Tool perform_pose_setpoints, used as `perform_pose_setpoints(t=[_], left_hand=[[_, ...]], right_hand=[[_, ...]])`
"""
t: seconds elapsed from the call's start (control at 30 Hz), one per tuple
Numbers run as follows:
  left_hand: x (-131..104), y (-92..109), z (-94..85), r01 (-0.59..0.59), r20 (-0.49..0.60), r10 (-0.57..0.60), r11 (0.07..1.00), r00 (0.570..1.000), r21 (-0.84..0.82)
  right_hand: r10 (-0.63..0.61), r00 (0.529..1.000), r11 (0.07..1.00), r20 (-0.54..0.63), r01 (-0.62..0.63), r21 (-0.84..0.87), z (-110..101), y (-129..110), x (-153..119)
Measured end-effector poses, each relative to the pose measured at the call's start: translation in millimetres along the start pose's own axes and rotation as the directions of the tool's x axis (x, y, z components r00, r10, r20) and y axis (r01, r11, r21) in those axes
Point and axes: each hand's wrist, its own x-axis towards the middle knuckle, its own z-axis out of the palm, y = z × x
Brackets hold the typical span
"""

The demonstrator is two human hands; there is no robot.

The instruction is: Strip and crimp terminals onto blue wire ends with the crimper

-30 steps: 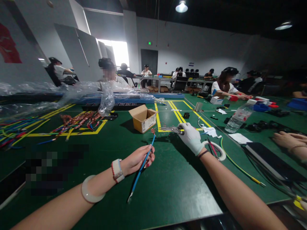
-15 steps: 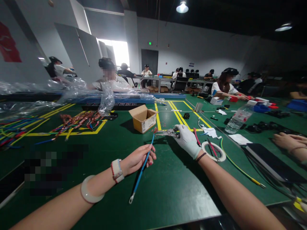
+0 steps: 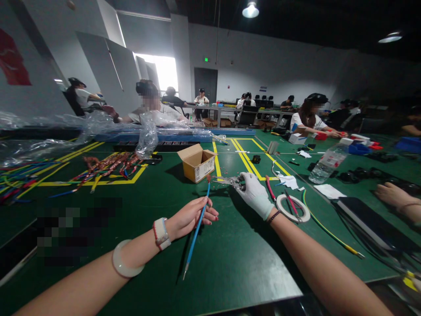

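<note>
Between the thumb and fingers of my left hand is a blue cable, slanting toward me. Its far end shows bare copper strands, and a metal lug sits on the near end. My right hand, in a white glove, is closed around a metal hand tool. The tool's tip lies just right of the copper strands, apart from them. Small copper scraps are scattered around the tip. Just beyond the cable end stands an open cardboard box.
Bundled cables with copper ends lie at the left. To the right are a white tape roll, a yellow-green cable, a plastic bottle, and a dark flat device. Another person's hand rests at the right edge.
The blue cable's copper end has moved left, away from the tool tip, and its lug has turned edge-on. My left fingers have spread slightly. A person across the table has raised a hand.
</note>
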Motion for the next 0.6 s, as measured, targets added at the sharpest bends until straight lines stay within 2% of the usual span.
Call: perform_pose_setpoints(t=[0.27,0.6], left_hand=[[-0.9,0.9,1.7,-0.02,0.016,0.02,1.0,1.0,-0.014],[0.2,-0.7,1.4,-0.002,0.032,0.002,1.0,0.999,0.002]], right_hand=[[-0.034,0.999,0.999,0.014,0.034,-0.01,-0.3,-6.4,-2.0],[-0.007,0.998,0.999,0.055,0.009,-0.038,0.5,-15.5,-6.6]])
